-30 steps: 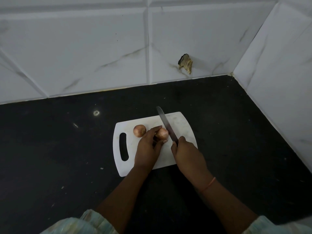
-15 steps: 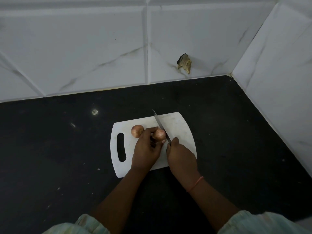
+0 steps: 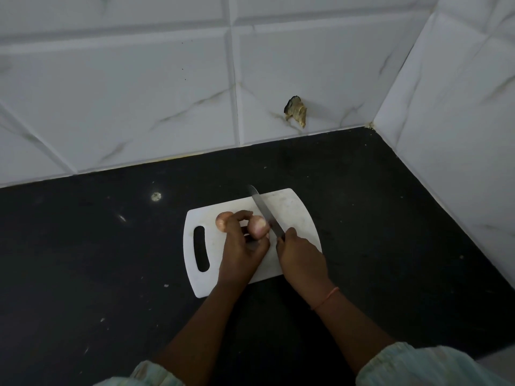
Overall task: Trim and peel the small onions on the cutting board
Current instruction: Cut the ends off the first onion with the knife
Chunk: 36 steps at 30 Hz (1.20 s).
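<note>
Gripping onion (image 3: 258, 225), left hand (image 3: 242, 250); knife (image 3: 264, 210) seemingly touching it

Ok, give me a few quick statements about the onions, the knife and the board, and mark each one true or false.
1. The right hand holds the knife. True.
2. Three onions lie on the cutting board. False: only two show.
3. The left hand grips the onion beside the blade. True.
4. The board's handle slot points toward the right wall. False: it is at the left end.
5. The other onion sits left of the held one. True.
</note>
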Motion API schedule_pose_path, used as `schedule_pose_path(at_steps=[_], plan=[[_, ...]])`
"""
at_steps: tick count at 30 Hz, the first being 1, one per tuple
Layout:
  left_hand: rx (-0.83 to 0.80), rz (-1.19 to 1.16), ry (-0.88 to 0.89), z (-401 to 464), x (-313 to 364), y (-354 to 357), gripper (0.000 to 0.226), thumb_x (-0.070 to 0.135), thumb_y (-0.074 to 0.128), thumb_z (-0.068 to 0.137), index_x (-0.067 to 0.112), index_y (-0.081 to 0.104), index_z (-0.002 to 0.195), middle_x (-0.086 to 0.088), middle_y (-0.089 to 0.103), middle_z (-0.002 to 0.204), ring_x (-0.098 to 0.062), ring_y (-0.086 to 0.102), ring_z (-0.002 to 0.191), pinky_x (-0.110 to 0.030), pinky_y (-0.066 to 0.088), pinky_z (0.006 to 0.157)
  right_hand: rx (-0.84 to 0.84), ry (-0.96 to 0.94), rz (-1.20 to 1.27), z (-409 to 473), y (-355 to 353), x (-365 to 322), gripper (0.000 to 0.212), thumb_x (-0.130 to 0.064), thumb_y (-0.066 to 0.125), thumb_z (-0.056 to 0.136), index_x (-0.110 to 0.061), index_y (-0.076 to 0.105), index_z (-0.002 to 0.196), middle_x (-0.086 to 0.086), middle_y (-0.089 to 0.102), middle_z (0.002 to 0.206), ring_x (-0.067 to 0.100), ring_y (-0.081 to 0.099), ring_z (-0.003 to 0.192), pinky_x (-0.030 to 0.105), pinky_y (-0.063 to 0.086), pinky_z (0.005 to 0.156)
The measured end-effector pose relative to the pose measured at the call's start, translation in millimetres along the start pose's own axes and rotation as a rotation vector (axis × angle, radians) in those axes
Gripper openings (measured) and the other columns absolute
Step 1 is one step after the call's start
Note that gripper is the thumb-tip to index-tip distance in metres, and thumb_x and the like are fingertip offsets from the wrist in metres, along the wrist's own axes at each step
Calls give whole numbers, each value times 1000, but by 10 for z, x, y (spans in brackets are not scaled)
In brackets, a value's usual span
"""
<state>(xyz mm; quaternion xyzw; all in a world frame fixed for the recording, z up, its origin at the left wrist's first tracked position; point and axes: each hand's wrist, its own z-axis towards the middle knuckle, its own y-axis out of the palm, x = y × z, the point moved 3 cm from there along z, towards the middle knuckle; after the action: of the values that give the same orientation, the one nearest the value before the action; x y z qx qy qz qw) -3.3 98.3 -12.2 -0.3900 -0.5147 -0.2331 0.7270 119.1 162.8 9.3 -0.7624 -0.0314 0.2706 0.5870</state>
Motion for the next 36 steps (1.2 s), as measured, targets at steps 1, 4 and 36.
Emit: schedule_pose_path(at_steps=[1,4,36], plan=[[-5,16,25,0,2,-4,57,15,75,83,24,44,130,14,49,126,-6,58,112,-20,52,89,-7,7,-2,-6,-32,41,31,-40,30,103,-14,46,109,6,65,91,24,65,82,32,38,61],[-17,79,94,17,16,-19,51,17,74,82,22,54,129,19,45,125,-8,51,120,-26,51,95,37,90,-10,4,-174,307,32,-39,31,102,-13,48,109,8,65,95,28,65,88,34,43,66],[-115,195,69,27,4,61,33,31,71,88,27,59,118,19,59,111,2,57,101,-10,45,88,91,-16,-47,-329,-264,139,30,-45,29,102,-20,47,102,-7,50,71,13,52,62,29,36,52]])
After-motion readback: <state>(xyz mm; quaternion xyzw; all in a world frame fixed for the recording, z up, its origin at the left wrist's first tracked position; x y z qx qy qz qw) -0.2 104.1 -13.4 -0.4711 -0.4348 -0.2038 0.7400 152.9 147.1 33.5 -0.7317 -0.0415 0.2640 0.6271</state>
